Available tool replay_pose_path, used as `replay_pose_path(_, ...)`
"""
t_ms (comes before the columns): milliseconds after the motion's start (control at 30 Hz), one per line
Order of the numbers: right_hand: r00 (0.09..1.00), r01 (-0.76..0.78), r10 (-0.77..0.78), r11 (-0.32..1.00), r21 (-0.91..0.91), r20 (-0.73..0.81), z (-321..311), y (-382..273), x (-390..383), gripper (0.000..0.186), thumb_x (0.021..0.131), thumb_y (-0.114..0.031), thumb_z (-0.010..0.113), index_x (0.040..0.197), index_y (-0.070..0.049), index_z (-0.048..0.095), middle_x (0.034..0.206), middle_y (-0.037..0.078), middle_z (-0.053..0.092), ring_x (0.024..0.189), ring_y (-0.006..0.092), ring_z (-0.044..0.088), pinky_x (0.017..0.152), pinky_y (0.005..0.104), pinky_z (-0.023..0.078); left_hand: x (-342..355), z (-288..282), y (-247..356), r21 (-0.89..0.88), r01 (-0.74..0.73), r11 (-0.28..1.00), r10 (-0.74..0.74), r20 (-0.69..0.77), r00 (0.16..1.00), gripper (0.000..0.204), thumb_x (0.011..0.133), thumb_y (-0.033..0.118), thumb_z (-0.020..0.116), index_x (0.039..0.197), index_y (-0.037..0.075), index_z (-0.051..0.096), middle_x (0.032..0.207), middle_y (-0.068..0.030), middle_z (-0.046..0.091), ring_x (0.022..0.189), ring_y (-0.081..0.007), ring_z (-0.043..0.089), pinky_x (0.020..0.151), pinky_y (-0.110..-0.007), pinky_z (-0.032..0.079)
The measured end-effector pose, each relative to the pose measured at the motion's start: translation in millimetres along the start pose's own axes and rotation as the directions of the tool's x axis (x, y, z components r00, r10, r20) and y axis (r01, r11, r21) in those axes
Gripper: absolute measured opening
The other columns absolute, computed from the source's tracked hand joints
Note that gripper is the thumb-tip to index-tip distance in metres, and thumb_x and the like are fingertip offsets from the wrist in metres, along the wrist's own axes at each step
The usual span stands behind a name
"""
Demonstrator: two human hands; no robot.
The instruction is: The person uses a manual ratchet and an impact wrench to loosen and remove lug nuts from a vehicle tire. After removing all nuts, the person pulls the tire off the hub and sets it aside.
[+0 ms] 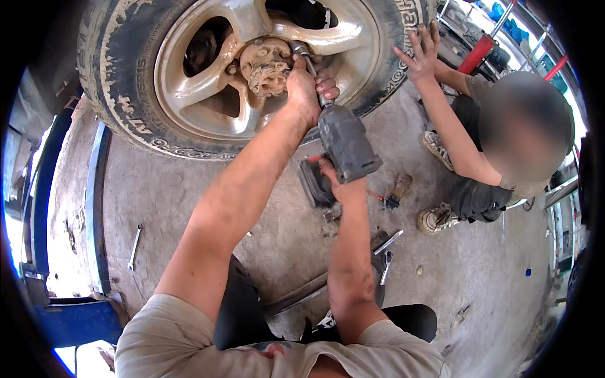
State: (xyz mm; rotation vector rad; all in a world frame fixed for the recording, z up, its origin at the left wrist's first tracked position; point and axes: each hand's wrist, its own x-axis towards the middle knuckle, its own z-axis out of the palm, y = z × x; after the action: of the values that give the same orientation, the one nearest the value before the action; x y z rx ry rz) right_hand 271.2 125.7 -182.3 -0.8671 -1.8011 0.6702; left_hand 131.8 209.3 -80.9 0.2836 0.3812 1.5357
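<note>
My left hand point(304, 88) is closed around the socket extension point(298, 48) at the nose of a dark impact wrench point(346, 142). The socket's end sits in the wheel, just right of the rusty, dirty hub point(265, 68). Below that, my right hand point(337, 179) is closed on the wrench's handle, beside its battery. The muddy alloy rim point(189, 101) and its worn black tyre point(116, 94) fill the upper middle of the view.
A crouching co-worker point(460, 123) at right rests a spread hand point(422, 63) by the tyre. On the concrete floor lie a spanner point(135, 247), ratchet point(386, 271) and long bar point(296, 290). Blue metal lift parts point(75, 321) stand at left.
</note>
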Motion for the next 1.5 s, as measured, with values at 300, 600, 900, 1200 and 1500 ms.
replay_pose_path(300,0.99,0.142,-0.144,0.976,-0.165,0.001,-8.8,5.8,14.8,0.034,0.071,-0.017,0.071,0.102,-0.007,0.062,0.1,0.012,0.061,0.097,0.0312,0.055,0.085,0.0409,0.043,4.9,-3.3,-5.2,-0.066,0.032,0.997,-0.026,0.089,0.996,0.043,0.094,0.053,0.03,0.081,0.013,0.04,0.054,0.0018,0.027,0.044,-0.0102,0.028,0.042,-0.025,0.025)
replay_pose_path(600,0.984,0.153,-0.156,0.987,-0.041,-0.091,-2.7,-8.5,11.8,0.039,0.069,-0.013,0.07,0.106,-0.006,0.061,0.106,0.012,0.062,0.1,0.0271,0.058,0.087,0.0371,0.044,-2.1,4.6,-9.4,-0.004,0.044,0.999,-0.044,-0.002,0.999,0.045,0.094,0.054,0.027,0.081,0.013,0.038,0.054,0.0015,0.027,0.042,-0.0114,0.026,0.041,-0.026,0.024)
replay_pose_path(900,0.98,-0.16,0.201,0.825,0.543,-0.017,-9.2,46.7,-59.1,0.046,0.07,0.005,0.069,0.113,-0.006,0.054,0.09,0.004,0.059,0.076,0.0148,0.056,0.063,0.0286,0.048,-43.0,5.4,-59.9,0.136,-0.035,0.99,0.063,-0.206,0.976,0.048,0.093,0.058,0.024,0.081,0.013,0.034,0.053,-0.0013,0.027,0.043,-0.0145,0.026,0.043,-0.031,0.027)
replay_pose_path(1200,0.906,-0.405,0.286,0.8,0.442,0.313,-17.0,29.0,-70.0,0.042,0.073,-0.028,0.065,0.11,-0.008,0.055,0.106,0.007,0.057,0.099,0.0222,0.051,0.084,0.0358,0.043,-113.9,43.8,-49.7,0.333,-0.128,0.934,0.204,-0.202,0.958,0.037,0.098,0.045,0.024,0.085,0.013,0.039,0.059,-0.0004,0.031,0.05,-0.0117,0.03,0.049,-0.027,0.031)
replay_pose_path(1500,0.965,-0.202,0.076,0.827,0.524,0.252,21.6,-42.3,-59.2,0.031,0.063,-0.011,0.072,0.091,-0.001,0.062,0.079,0.01,0.065,0.071,0.017,0.062,0.066,0.0306,0.049,-120.2,-25.0,14.7,0.334,-0.086,0.939,0.199,-0.321,0.926,0.031,0.098,0.041,0.03,0.085,0.014,0.038,0.059,0.0007,0.032,0.048,-0.0108,0.031,0.046,-0.025,0.03)
